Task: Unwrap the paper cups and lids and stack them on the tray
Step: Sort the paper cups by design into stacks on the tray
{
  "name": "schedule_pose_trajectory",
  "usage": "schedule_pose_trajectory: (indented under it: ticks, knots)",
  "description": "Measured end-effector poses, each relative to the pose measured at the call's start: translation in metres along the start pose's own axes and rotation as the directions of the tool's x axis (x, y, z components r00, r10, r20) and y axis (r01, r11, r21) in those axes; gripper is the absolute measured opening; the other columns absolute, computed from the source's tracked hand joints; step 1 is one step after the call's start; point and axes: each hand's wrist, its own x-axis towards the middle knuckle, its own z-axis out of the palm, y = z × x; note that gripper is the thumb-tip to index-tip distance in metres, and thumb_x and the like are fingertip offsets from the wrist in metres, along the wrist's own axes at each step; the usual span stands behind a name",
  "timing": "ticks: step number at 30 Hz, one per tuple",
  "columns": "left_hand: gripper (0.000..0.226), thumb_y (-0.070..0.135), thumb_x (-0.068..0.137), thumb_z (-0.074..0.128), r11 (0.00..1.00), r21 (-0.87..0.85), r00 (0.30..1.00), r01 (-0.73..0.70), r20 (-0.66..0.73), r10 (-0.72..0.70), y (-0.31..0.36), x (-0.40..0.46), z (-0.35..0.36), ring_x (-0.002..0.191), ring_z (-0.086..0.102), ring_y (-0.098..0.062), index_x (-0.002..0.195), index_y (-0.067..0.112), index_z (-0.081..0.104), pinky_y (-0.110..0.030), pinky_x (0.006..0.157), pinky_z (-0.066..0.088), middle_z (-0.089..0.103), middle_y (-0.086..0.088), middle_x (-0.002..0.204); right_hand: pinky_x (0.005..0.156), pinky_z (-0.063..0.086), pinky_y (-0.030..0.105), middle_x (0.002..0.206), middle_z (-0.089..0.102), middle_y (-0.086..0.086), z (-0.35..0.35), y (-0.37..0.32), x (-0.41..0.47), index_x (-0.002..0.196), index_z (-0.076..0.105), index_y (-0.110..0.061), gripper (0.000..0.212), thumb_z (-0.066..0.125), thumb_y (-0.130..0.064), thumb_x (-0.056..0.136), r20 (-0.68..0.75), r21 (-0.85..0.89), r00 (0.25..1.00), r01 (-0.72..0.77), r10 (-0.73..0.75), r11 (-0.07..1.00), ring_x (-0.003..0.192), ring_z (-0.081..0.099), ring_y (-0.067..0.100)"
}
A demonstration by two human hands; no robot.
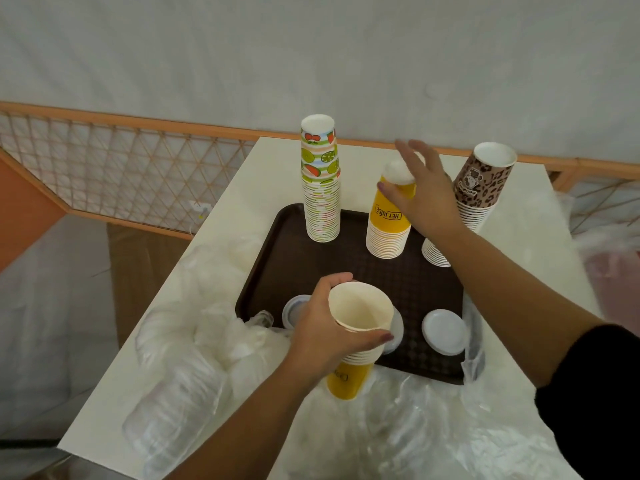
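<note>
Low in the frame's centre, the left hand point(320, 336) has its grip wrapped round a short nested stack of yellow paper cups point(356, 341), mouth up, over the near edge of the dark brown plastic tray point(277, 271). The right hand point(420, 195), fingers spread and released, reaches at the tall inverted yellow cup stack point(388, 233) upper centre. Light, thin-walled and crushable, the cups are probably best held around the rolled rims.
</note>
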Motion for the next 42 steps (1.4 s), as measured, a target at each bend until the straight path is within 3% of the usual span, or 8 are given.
schedule_pose_trajectory:
  ticks: [7, 12, 23, 27, 31, 35, 39, 42]
  knots:
    - [0.090, 0.033, 0.052, 0.091, 0.998, 0.014, 0.999, -0.054, -0.010, 0.054, -0.001, -0.001, 0.005, 0.097, 0.049, 0.015, 0.125, 0.038, 0.038, 0.001, 0.066, 0.040, 0.049, 0.027, 0.111, 0.093, 0.037, 0.019, 0.136, 0.045, -0.012, -0.022, -0.053, -0.101, 0.141, 0.037, -0.032, 0.075, 0.060, -0.063, 0.077, 0.660, 0.085, 0.746, 0.045, -0.090, 0.995, 0.121, 0.045, 0.005]
    - [0.104, 0.024, 0.061, 0.087, 1.000, -0.004, 0.999, -0.002, 0.045, 0.002, 0.006, -0.001, 0.010, 0.111, 0.035, 0.003, 0.143, 0.031, 0.024, 0.004, 0.062, 0.036, 0.037, 0.023, 0.119, 0.093, 0.041, 0.023, 0.131, 0.049, -0.014, -0.021, -0.062, -0.119, 0.135, 0.040, -0.038, 0.070, 0.067, -0.059, 0.074, 0.646, 0.051, 0.761, 0.033, -0.058, 0.998, 0.113, 0.046, 0.004]
    - [0.076, 0.031, 0.060, 0.087, 0.999, -0.036, 0.998, -0.034, 0.045, 0.036, 0.003, -0.008, 0.006, 0.089, 0.050, 0.010, 0.117, 0.040, 0.037, 0.003, 0.061, 0.040, 0.047, 0.029, 0.100, 0.089, 0.047, 0.024, 0.133, 0.049, -0.006, -0.088, -0.044, -0.084, 0.135, 0.039, -0.037, 0.055, 0.062, -0.040, 0.085, 0.564, 0.131, 0.825, -0.048, -0.034, 0.990, 0.116, 0.051, 0.014]
    - [0.074, 0.024, 0.063, 0.086, 0.998, -0.067, 1.000, -0.018, 0.019, 0.019, 0.002, -0.006, 0.006, 0.084, 0.049, 0.013, 0.118, 0.036, 0.037, 0.003, 0.060, 0.040, 0.046, 0.029, 0.097, 0.082, 0.052, 0.024, 0.135, 0.045, -0.009, -0.102, -0.013, -0.073, 0.132, 0.039, -0.041, 0.061, 0.067, -0.050, 0.079, 0.759, 0.208, 0.651, -0.217, -0.018, 0.954, 0.116, 0.052, 0.013]
    - [0.075, 0.030, 0.062, 0.087, 0.999, -0.042, 1.000, 0.008, 0.010, -0.008, 0.004, -0.006, 0.007, 0.086, 0.047, 0.012, 0.116, 0.039, 0.036, 0.000, 0.057, 0.040, 0.045, 0.030, 0.096, 0.087, 0.046, 0.016, 0.130, 0.045, -0.020, -0.082, 0.005, -0.079, 0.131, 0.036, -0.042, 0.075, 0.080, -0.042, 0.070, 0.866, 0.091, 0.497, -0.055, -0.052, 0.994, 0.117, 0.048, 0.005]
    - [0.083, 0.032, 0.060, 0.087, 1.000, -0.029, 1.000, 0.005, -0.010, -0.005, 0.001, -0.004, 0.007, 0.094, 0.047, 0.010, 0.127, 0.036, 0.039, -0.002, 0.061, 0.038, 0.045, 0.031, 0.101, 0.088, 0.042, 0.010, 0.126, 0.048, -0.018, -0.051, 0.004, -0.080, 0.136, 0.030, -0.034, 0.087, 0.083, -0.026, 0.068, 0.764, 0.166, 0.639, -0.059, -0.091, 0.984, 0.112, 0.049, 0.003]
    - [0.083, 0.033, 0.060, 0.087, 1.000, -0.008, 1.000, 0.014, -0.020, -0.014, 0.002, -0.004, 0.007, 0.094, 0.043, 0.019, 0.124, 0.042, 0.035, 0.000, 0.058, 0.040, 0.041, 0.034, 0.099, 0.097, 0.046, 0.034, 0.122, 0.051, -0.014, -0.038, -0.004, -0.047, 0.139, 0.031, -0.027, 0.092, 0.080, -0.031, 0.061, 0.415, 0.457, 0.909, -0.247, 0.041, 0.855, 0.109, 0.053, 0.005]
    - [0.084, 0.036, 0.058, 0.088, 1.000, 0.008, 1.000, 0.024, -0.013, -0.024, 0.002, -0.003, 0.009, 0.093, 0.043, 0.018, 0.121, 0.046, 0.033, 0.001, 0.059, 0.040, 0.042, 0.034, 0.100, 0.097, 0.048, 0.038, 0.131, 0.053, -0.003, -0.026, -0.001, -0.013, 0.139, 0.032, -0.024, 0.091, 0.080, -0.038, 0.062, 0.191, 0.628, 0.968, -0.249, 0.164, 0.737, 0.118, 0.054, 0.016]
